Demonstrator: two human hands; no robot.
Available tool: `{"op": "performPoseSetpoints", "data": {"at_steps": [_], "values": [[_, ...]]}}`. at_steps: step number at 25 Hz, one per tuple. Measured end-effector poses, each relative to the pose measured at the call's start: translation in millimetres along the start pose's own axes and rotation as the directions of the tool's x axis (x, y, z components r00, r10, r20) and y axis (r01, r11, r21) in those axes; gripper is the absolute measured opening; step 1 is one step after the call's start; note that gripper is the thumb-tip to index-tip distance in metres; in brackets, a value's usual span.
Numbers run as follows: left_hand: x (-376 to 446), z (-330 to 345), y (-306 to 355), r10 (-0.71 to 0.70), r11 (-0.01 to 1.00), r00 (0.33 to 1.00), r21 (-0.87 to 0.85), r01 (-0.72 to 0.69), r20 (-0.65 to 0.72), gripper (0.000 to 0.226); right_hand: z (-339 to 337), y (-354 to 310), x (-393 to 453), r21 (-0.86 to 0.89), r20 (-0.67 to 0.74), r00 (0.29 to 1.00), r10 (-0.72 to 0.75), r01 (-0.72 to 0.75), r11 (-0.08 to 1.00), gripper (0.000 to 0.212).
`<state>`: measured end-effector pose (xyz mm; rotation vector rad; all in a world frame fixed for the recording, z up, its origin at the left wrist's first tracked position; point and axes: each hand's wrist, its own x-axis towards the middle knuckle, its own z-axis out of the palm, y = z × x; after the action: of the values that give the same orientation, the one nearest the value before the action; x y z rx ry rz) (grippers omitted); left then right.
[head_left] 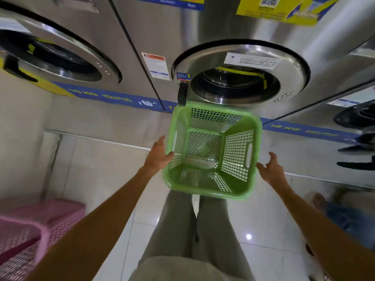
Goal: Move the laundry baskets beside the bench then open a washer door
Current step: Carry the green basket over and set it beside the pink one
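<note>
A green mesh laundry basket [213,185], empty, sits low in front of my legs, below the middle washer. My left hand [158,157] is at its left rim, thumb touching the edge and fingers spread; it has no closed grip. My right hand [271,169] hovers just off the right rim with its fingers apart and curled, holding nothing. The middle washer's round steel door [239,57] is closed, and its black handle [182,94] is on the left, right above the basket. Whether the basket rests on the floor I cannot tell.
Two pink mesh baskets [40,222] stand on the floor at the lower left beside a tiled wall. A second washer door [56,49] is at the upper left. Another person's foot and jeans leg [332,209] are at the right. Glossy white floor tiles [263,230] lie underfoot.
</note>
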<state>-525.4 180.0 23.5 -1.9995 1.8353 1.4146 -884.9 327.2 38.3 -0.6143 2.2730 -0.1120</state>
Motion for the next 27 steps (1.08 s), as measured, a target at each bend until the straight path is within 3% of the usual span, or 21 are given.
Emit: {"op": "performPoseSetpoints", "data": {"at_steps": [4,9,13,20,23,27], "values": [[26.5,19.7,-1.0,-0.072,0.997,0.996,-0.008,0.071,-0.048,0.085,9.9,-3.3,46.4,-0.021,0.062,0.998,0.017,-0.015,1.000,0.068],[67.1,54.0,-4.9,-0.081,0.994,0.997,-0.069,0.080,-0.014,0.097,30.9,2.6,87.9,-0.066,0.081,0.996,-0.024,0.029,0.997,0.070],[71.4,73.8,-16.3,-0.055,0.998,0.988,-0.044,0.049,-0.143,0.083,45.0,12.0,100.8,-0.074,0.058,0.996,-0.062,0.066,0.995,0.072],[-43.4,64.2,-65.5,-0.239,0.959,0.948,-0.202,0.198,-0.210,0.079,45.0,-15.8,50.4,-0.211,0.190,0.965,-0.180,0.220,0.952,0.074],[-109.4,45.3,-101.4,-0.395,0.889,0.883,-0.347,0.298,-0.255,0.074,53.2,-60.9,19.1,-0.226,0.256,0.931,-0.260,0.319,0.921,0.065],[-195.4,10.0,-143.0,-0.559,0.764,0.766,-0.556,0.328,-0.316,0.069,75.7,-132.6,-34.7,-0.229,0.371,0.821,-0.434,0.534,0.814,0.049]]}}
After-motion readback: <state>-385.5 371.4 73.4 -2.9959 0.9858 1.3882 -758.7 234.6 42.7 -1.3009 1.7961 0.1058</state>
